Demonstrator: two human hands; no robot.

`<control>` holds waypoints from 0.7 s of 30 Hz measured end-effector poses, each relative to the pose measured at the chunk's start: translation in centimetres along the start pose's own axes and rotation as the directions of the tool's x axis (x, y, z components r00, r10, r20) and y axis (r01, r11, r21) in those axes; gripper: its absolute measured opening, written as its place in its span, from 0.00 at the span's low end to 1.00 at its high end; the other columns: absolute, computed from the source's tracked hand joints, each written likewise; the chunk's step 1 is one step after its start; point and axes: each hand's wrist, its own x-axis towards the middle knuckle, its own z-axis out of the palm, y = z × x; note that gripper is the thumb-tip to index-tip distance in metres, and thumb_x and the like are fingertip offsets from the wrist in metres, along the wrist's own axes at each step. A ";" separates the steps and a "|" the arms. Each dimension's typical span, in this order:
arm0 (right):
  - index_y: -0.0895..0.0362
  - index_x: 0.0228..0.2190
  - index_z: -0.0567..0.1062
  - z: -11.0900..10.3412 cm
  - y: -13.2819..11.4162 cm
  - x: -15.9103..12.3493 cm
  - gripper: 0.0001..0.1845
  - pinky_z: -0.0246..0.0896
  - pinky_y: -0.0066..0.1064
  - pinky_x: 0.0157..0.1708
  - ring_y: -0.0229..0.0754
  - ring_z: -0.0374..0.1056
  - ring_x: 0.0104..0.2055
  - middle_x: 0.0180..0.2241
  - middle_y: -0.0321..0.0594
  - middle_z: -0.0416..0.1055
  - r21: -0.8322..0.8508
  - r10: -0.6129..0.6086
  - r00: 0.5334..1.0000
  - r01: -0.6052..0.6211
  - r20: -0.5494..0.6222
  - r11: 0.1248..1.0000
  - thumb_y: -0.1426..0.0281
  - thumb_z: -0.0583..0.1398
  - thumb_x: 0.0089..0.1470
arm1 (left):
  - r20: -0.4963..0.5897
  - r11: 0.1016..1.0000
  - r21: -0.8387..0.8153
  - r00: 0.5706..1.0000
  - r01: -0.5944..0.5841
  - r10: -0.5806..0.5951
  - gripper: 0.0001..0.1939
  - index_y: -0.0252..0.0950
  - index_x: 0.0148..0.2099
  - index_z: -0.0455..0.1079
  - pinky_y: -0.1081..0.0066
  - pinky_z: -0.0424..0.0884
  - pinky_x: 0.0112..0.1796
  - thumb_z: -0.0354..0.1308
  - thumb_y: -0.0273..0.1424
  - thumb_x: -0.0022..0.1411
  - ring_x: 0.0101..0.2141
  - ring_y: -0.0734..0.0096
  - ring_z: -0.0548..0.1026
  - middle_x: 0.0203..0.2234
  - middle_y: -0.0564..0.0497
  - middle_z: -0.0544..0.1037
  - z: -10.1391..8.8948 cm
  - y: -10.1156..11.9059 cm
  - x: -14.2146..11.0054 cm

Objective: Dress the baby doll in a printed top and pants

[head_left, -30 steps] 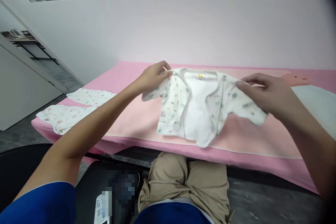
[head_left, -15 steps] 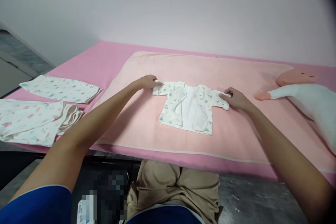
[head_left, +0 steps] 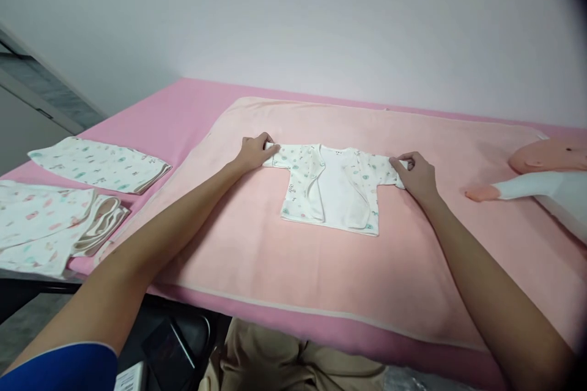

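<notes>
A small white baby shirt (head_left: 337, 186) with a green and grey print lies spread on the peach blanket (head_left: 238, 256), its front parted and its sleeves stretched out sideways. My left hand (head_left: 257, 149) pinches the cuff of the sleeve on the left. At the opposite cuff, my right hand (head_left: 415, 172) grips the fabric between thumb and fingers. Some of the fingertips are hidden behind the hands and cloth.
Folded printed cloths lie at the left, one with green print (head_left: 98, 165) and one with pink print (head_left: 41, 226). A baby doll (head_left: 550, 186) in white rests at the right. Below the pink table edge stands a dark chair (head_left: 197, 324) with a white box (head_left: 131, 379).
Both sleeves are now pulled out straighter, and the shirt's neckline lies flatter. My hands stay at the cuffs. The view has shifted slightly, with the doll now farther right.
</notes>
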 end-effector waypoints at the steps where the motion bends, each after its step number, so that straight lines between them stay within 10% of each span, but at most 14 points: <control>1: 0.52 0.41 0.77 0.2 0.3 -0.1 0.20 0.61 0.39 0.40 0.45 0.65 0.34 0.30 0.35 0.67 0.011 0.012 1.000 -0.012 0.001 1.000 0.49 0.67 0.60 | -0.016 1.000 -0.003 1.000 -0.021 0.021 0.20 0.39 0.48 0.72 0.54 0.64 0.65 0.57 0.51 0.71 0.37 0.61 0.78 0.27 0.55 0.75 0.3 -0.2 -0.2; 7: 0.53 0.43 0.74 -0.3 -0.5 -0.3 0.17 0.64 0.47 0.51 0.51 0.68 0.44 0.44 0.46 0.75 -0.135 -0.199 0.966 0.178 -0.165 0.975 0.54 0.66 0.61 | -0.063 0.998 0.037 0.997 -0.052 0.055 0.20 0.39 0.53 0.70 0.50 0.62 0.65 0.57 0.49 0.73 0.41 0.56 0.78 0.31 0.51 0.78 0.1 0.1 -0.8; 12: 0.51 0.40 0.75 -1.1 -9.4 -4.5 0.13 0.61 0.43 0.45 0.51 0.68 0.43 0.40 0.43 0.76 -0.071 -0.313 0.949 0.310 -0.033 0.948 0.54 0.62 0.70 | -0.201 0.972 0.159 0.958 -0.175 0.205 0.16 0.40 0.55 0.71 0.49 0.64 0.62 0.57 0.44 0.74 0.57 0.47 0.75 0.54 0.40 0.81 -1.2 3.6 -1.0; 14: 0.51 0.37 0.73 -0.4 -13.5 -7.5 0.15 0.60 0.40 0.41 0.48 0.68 0.39 0.36 0.40 0.75 0.062 -0.361 0.917 0.355 0.172 0.933 0.54 0.59 0.73 | -0.098 0.972 0.075 0.968 -0.224 0.231 0.17 0.40 0.54 0.71 0.54 0.69 0.56 0.56 0.46 0.75 0.51 0.52 0.78 0.51 0.43 0.83 -1.4 6.3 -0.8; 17: 0.52 0.33 0.68 1.9 -17.0 -11.9 0.16 0.58 0.39 0.40 0.46 0.66 0.37 0.33 0.37 0.72 0.121 -0.452 0.751 0.454 0.482 0.883 0.57 0.62 0.71 | 0.264 0.983 0.007 0.949 -0.183 0.175 0.22 0.39 0.48 0.72 0.61 0.71 0.44 0.59 0.53 0.71 0.42 0.56 0.81 0.45 0.45 0.85 -0.7 10.5 -0.5; 21: 0.52 0.32 0.62 5.5 -16.6 -15.0 0.18 0.56 0.38 0.39 0.44 0.62 0.35 0.32 0.37 0.69 0.106 -0.489 0.716 0.509 0.498 0.854 0.61 0.64 0.68 | 0.471 0.971 0.145 0.876 -0.191 0.102 0.26 0.38 0.45 0.73 0.61 0.70 0.40 0.61 0.58 0.65 0.41 0.52 0.83 0.42 0.43 0.86 1.4 13.7 -0.4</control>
